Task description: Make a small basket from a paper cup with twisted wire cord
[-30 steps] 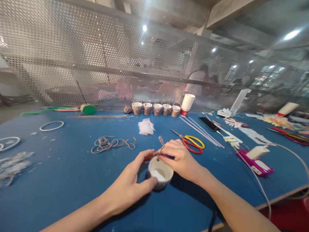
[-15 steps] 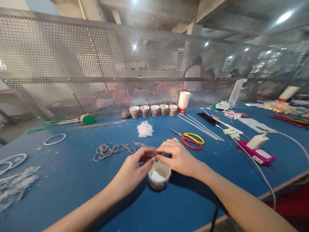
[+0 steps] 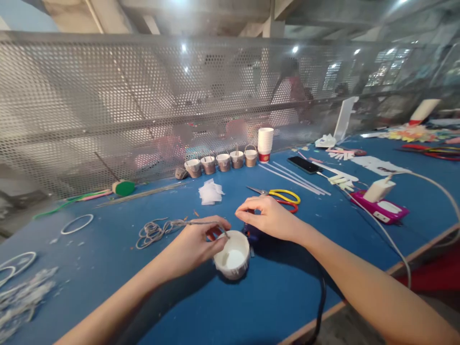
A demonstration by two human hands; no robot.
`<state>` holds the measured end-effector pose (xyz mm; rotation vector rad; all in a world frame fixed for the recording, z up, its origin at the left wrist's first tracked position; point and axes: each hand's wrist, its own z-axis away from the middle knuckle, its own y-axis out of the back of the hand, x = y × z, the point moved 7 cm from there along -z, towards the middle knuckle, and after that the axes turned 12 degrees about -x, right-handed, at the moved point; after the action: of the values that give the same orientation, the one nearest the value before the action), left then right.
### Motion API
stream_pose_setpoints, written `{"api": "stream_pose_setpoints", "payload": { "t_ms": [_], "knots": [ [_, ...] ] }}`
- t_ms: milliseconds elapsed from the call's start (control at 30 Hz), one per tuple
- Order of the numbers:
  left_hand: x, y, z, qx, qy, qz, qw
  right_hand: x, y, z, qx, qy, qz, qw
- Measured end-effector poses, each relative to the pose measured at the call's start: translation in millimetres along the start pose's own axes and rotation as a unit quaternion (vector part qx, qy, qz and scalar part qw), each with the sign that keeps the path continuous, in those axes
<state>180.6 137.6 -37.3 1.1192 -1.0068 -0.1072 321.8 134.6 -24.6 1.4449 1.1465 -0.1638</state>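
Observation:
A small paper cup (image 3: 235, 258), white inside with a grey-brown wrapped outside, stands on the blue table in front of me. My left hand (image 3: 204, 239) is at its left rim, fingers closed on grey twine (image 3: 201, 222). One end of the twine dips inside the rim; the rest trails left to a loose coil (image 3: 153, 233). Up and to the right of the cup, my right hand (image 3: 266, 215) hovers with thumb and fingertips pinched together; whether anything is between them is hidden. Under it lies a dark blue tool (image 3: 251, 232), mostly covered, its kind unclear.
Scissors (image 3: 276, 194) with red and yellow handles lie beyond my right hand. Several wrapped cups (image 3: 223, 163) and a stack of paper cups (image 3: 265, 143) line the mesh screen. White squares (image 3: 210, 192), a phone (image 3: 304, 164), a pink power strip (image 3: 381, 208) and a black cord (image 3: 321, 306) are around.
My right hand has come off the twine and cup rim and moved up and right. My left hand stays at the rim with the twine. The view has shifted slightly.

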Motion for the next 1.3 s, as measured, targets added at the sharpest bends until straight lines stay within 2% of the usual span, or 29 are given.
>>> {"api": "stream_pose_setpoints", "payload": {
  "t_ms": [100, 167, 267, 467, 600, 800, 1100, 1300],
  "knots": [
    [1, 3.2, 0, -0.017, -0.002, -0.020, 1.000, 7, -8, 3, -0.078, -0.048, -0.024, 0.996],
    [2, 6.0, 1, -0.029, 0.004, -0.014, 0.999, 6, -15, 7, -0.129, -0.064, -0.003, 0.990],
    [4, 8.4, 3, -0.049, 0.024, 0.002, 0.999, 0, -20, 12, -0.153, -0.077, 0.030, 0.985],
    [8, 1.1, 7, -0.087, 0.037, 0.043, 0.995, -9, -27, 8, -0.105, -0.029, 0.003, 0.994],
    [7, -0.7, 11, -0.079, 0.034, 0.062, 0.994, -8, -29, 5, -0.060, -0.013, 0.002, 0.998],
    [6, -1.8, 17, -0.060, 0.049, 0.036, 0.996, -12, -31, 5, -0.043, -0.003, 0.046, 0.998],
    [10, -4.6, 21, 0.011, 0.052, -0.033, 0.998, -11, -34, 5, -0.056, -0.022, 0.040, 0.997],
    [11, -5.5, 22, 0.072, 0.040, -0.025, 0.996, -14, -35, 7, -0.054, -0.024, 0.030, 0.998]
  ]
}}
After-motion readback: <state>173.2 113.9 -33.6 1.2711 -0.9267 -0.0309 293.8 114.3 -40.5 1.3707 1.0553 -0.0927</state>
